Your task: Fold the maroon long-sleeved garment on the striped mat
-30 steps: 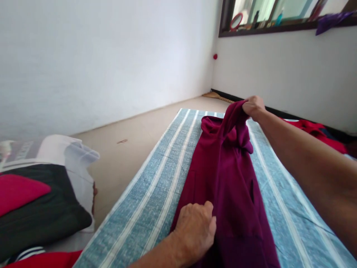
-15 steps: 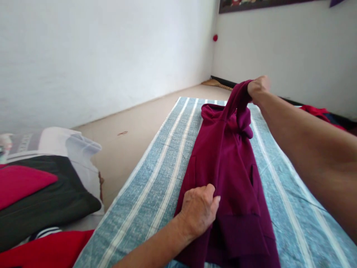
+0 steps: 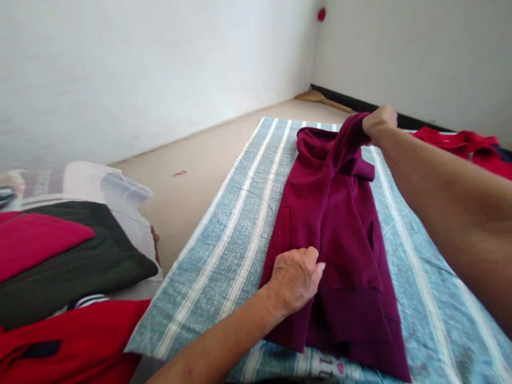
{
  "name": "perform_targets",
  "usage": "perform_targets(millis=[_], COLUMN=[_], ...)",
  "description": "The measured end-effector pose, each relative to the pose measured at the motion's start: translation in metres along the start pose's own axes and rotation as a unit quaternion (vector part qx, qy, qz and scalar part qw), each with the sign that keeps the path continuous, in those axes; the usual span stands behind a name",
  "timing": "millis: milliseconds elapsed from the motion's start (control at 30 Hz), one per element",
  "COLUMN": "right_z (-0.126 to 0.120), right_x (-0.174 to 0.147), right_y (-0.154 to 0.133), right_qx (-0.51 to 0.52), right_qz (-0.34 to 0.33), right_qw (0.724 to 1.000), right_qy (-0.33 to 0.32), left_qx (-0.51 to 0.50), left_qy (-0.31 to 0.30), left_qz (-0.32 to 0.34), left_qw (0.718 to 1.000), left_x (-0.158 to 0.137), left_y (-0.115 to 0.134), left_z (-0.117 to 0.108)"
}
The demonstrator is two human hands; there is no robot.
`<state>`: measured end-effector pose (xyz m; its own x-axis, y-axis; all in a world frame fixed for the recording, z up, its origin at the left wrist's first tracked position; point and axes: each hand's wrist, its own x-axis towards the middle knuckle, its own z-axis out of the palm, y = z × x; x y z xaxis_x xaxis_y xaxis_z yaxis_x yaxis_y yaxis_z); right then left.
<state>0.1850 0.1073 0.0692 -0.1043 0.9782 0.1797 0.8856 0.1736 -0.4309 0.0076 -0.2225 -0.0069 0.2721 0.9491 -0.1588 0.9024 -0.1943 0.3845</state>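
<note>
A maroon hooded sweatshirt [image 3: 340,240] lies lengthwise on a blue and white striped cloth [image 3: 224,224], its wide ribbed hem toward me and its hood end far off. My left hand [image 3: 298,277] is closed on a fold of the fabric, low on the garment near the pocket. At the far end my right hand [image 3: 381,121] grips the upper part and holds it raised off the cloth. The fingertips of that hand are hidden behind the wrist and fabric.
To the left are a dark green garment [image 3: 72,261], a pink one [image 3: 40,242], a red one [image 3: 76,341] and a white printed bag-like item [image 3: 92,184]. Another red garment [image 3: 464,144] lies at the far right. A straw-coloured broom-like object [image 3: 324,98] rests by the wall.
The view has tilted down, showing more of the hem and the cloth's near edge. Both hands keep their holds; the raised upper part of the sweatshirt appears slightly lower against the garment.
</note>
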Motion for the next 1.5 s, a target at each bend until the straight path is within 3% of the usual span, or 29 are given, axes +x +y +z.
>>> perform_targets(millis=[67, 133, 233, 300, 333, 367, 400, 433, 467, 567, 633, 800, 933, 1133, 1400, 1500], right_z=[-0.002, -0.005, -0.009, -0.011, -0.01, -0.009, -0.006, -0.002, 0.004, 0.028, 0.042, 0.059, 0.073, 0.092, 0.096, 0.112], right_x=[-0.02, -0.047, -0.113, -0.177, -0.213, -0.249, -0.284, -0.316, -0.344, -0.395, -0.406, -0.407, -0.413, -0.413, -0.408, -0.414], right_y=[-0.004, -0.012, -0.032, -0.046, -0.053, -0.058, -0.062, -0.065, -0.066, -0.06, -0.054, -0.053, -0.054, -0.047, -0.047, -0.042], right_qx=[-0.035, -0.066, -0.084, -0.07, -0.051, -0.015, 0.015, 0.029, 0.027, -0.002, -0.037, -0.112, -0.127, -0.093, -0.008, -0.001], right_qz=[0.034, 0.025, -0.065, -0.162, -0.234, -0.368, -0.462, -0.508, -0.525, -0.486, -0.466, -0.478, -0.476, -0.48, -0.463, -0.458], right_qw=[0.999, 0.997, 0.993, 0.984, 0.97, 0.924, 0.874, 0.839, 0.827, 0.871, 0.883, 0.871, 0.87, 0.867, 0.863, 0.863], right_qy=[0.018, 0.044, 0.057, -0.005, -0.044, -0.098, -0.148, -0.194, -0.199, -0.078, -0.039, -0.002, 0.036, 0.095, 0.203, 0.212], left_qx=[-0.019, -0.049, -0.08, -0.082, -0.078, -0.072, -0.066, -0.059, -0.051, -0.035, -0.023, 0.027, 0.063, 0.096, 0.126, 0.138], left_qy=[0.013, 0.053, 0.153, 0.216, 0.238, 0.252, 0.26, 0.266, 0.27, 0.277, 0.283, 0.332, 0.335, 0.29, 0.239, 0.23], left_qz=[0.029, 0.07, 0.094, 0.07, 0.054, 0.038, 0.026, 0.016, 0.009, 0.002, 0.003, 0.026, 0.033, 0.055, 0.033, 0.029], left_qw=[0.999, 0.995, 0.98, 0.97, 0.967, 0.964, 0.963, 0.962, 0.961, 0.96, 0.959, 0.943, 0.94, 0.951, 0.962, 0.963], left_x=[-0.003, -0.008, -0.021, -0.032, -0.037, -0.042, -0.045, -0.048, -0.051, -0.053, -0.051, -0.045, -0.043, -0.04, -0.037, -0.037], left_y=[-0.006, -0.013, -0.028, -0.037, -0.041, -0.045, -0.048, -0.05, -0.051, -0.053, -0.052, -0.052, -0.051, -0.051, -0.048, -0.048], left_z=[-0.001, -0.003, -0.006, -0.008, -0.009, -0.01, -0.011, -0.011, -0.011, -0.008, -0.002, 0.017, 0.022, 0.017, 0.021, 0.025])
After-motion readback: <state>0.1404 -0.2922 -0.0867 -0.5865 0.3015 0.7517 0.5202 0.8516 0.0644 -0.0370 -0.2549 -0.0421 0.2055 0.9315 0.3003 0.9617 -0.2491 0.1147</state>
